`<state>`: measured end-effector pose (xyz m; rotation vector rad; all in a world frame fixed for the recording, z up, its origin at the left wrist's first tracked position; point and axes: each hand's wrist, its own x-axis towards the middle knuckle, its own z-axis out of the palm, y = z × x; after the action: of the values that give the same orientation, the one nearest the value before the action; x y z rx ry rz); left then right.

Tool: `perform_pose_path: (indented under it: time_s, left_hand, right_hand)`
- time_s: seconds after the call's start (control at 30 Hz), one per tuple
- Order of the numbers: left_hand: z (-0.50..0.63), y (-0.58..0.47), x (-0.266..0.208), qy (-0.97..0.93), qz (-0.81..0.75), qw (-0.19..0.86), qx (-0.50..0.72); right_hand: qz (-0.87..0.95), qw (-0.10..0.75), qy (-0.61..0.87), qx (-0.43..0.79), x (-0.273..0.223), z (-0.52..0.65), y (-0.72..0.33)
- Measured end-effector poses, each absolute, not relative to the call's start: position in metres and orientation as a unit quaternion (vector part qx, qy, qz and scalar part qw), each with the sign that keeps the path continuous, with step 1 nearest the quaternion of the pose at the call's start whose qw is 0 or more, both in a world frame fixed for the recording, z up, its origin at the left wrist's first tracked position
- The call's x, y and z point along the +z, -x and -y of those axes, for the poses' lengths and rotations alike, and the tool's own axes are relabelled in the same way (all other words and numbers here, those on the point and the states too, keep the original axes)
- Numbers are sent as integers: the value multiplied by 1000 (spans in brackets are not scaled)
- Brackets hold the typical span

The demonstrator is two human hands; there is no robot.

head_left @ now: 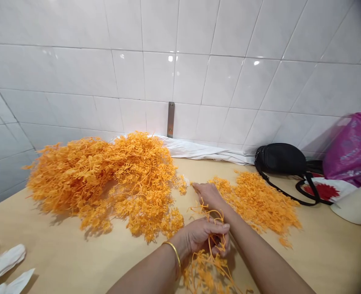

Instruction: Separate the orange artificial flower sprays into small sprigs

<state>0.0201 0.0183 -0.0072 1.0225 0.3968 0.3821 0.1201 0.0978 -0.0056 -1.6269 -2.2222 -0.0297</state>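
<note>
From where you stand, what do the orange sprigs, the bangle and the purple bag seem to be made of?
Orange sprigs: probably matte molded plastic, judging by their even color and wiry look.
Bangle: gold-toned metal, perhaps plated, from its shine.
Purple bag: likely thin, glossy plastic, from its creases and sheen.

Taking the middle of the head view as the dial's centre, a large heap of orange sprigs [103, 179] spreads over the worktop [73, 257] at 8 o'clock, and a flatter pile of orange pieces [257, 200] lies at 4. At 5 o'clock the left hand [208, 237], a gold bangle [174, 252] on its wrist, pinches thin orange stems [210, 246] between its fingers. Closer in, also at 5, the right hand [209, 195] rests between the heap and the pile, its grip unclear. A black bag [281, 158] sits at 3 o'clock, a purple bag [355, 149] farther out; a metal strip [170, 119] is fixed to the tiled wall [192, 77] at 11
</note>
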Motion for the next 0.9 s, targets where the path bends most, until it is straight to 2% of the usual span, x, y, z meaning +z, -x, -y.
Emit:
perform_pose_path:
  time_s: [0.13, 0.23, 0.37, 0.57, 0.63, 0.7, 0.8, 0.9]
  left_hand:
    - [-21, -24, -10, -452, -227, 840, 198]
    - [-25, -26, -14, -400, -234, 847, 261]
    - [-31, -26, -18, -283, -234, 862, 349]
    - [-36, -22, -13, -248, -235, 850, 402]
    - [-36, -20, -10, -243, -248, 842, 414]
    - [-37, -19, -9, -240, -251, 839, 418]
    - [-38, -19, -9, -235, -240, 841, 424]
    - [-40, -20, -11, -234, -244, 829, 446]
  right_hand:
    - [766, 125, 629, -47, -5, -89, -138]
    - [728, 100, 671, -99, 5, -68, -157]
    - [684, 138, 691, -188, 13, -35, -176]
    - [652, 218, 716, -122, 0, -9, -189]
    - [652, 289, 697, -65, 1, -5, -187]
    - [662, 345, 661, 76, 6, -1, -181]
    - [645, 355, 567, 368, 12, 6, -166]
    - [588, 365, 511, 510, 12, 11, -154]
